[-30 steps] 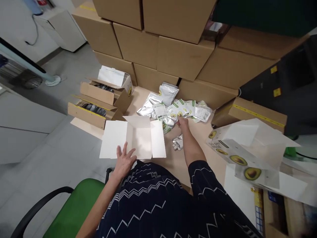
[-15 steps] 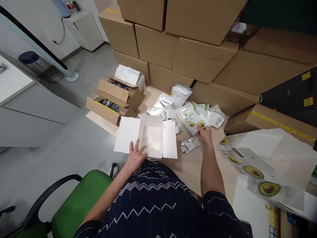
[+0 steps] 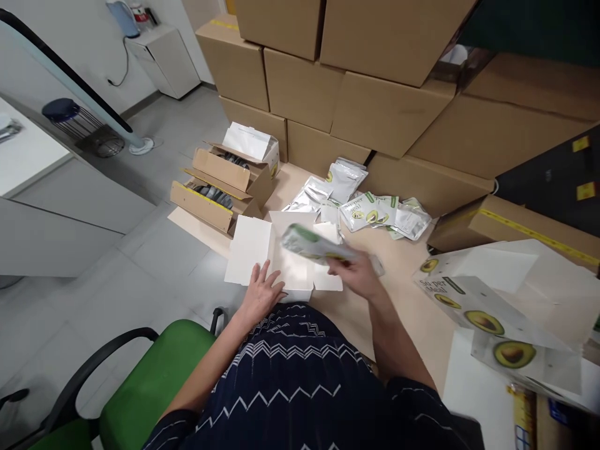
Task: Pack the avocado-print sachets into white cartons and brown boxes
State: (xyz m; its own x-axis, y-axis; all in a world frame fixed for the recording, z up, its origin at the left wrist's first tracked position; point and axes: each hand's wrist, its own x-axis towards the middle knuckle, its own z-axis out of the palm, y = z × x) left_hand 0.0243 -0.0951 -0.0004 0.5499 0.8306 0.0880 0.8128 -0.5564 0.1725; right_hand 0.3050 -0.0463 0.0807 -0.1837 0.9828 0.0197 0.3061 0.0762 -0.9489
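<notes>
In front of my body an open white box [image 3: 248, 249] stands on the table with its flaps spread out. My left hand [image 3: 263, 289] rests on the box's near left edge, fingers spread. A white and green food pouch [image 3: 309, 242], blurred by motion, is gripped at one end by my right hand [image 3: 359, 275]. The pouch hangs over the box's opening and hides part of its inside. Behind the box lie several printed pouches [image 3: 363, 211] and silver pouches [image 3: 307, 195], loosely heaped.
Cardboard boxes [image 3: 300, 87] are stacked along the back. Opened brown cartons [image 3: 201, 209] stand at the left table edge. A large avocado-printed box [image 3: 469, 306] lies open at the right. A green chair [image 3: 154, 375] is at the lower left.
My right hand has lifted a pouch from the heap and carried it left and nearer, over the white box. My left hand stays at the box's edge.
</notes>
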